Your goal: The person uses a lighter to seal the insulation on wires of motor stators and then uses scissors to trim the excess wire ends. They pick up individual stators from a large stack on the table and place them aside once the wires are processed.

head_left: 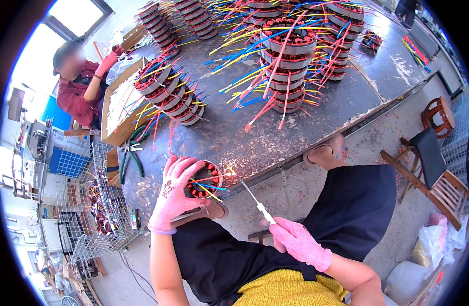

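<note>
My left hand (176, 193), in a pink glove, grips a motor stator (217, 171) with red windings at the table's near edge. Red, yellow and blue lead wires (210, 190) stick out of the stator to the right. In my right hand (297, 241), also gloved in pink, is a slim tool (265, 213) with a white handle and a long thin metal neck. Its tip points up and left towards the ends of the wires. A small orange flame or glow (230, 171) shows there. Whether the tip touches a wire I cannot tell.
Tall stacks of stators (288, 76) with loose wires stand on the metal table (316, 120). A leaning stack (170, 97) and green-handled pliers (130, 159) lie left, beside a cardboard box (111, 125). Another person (84, 94) works beyond. A wooden chair (430, 168) stands right.
</note>
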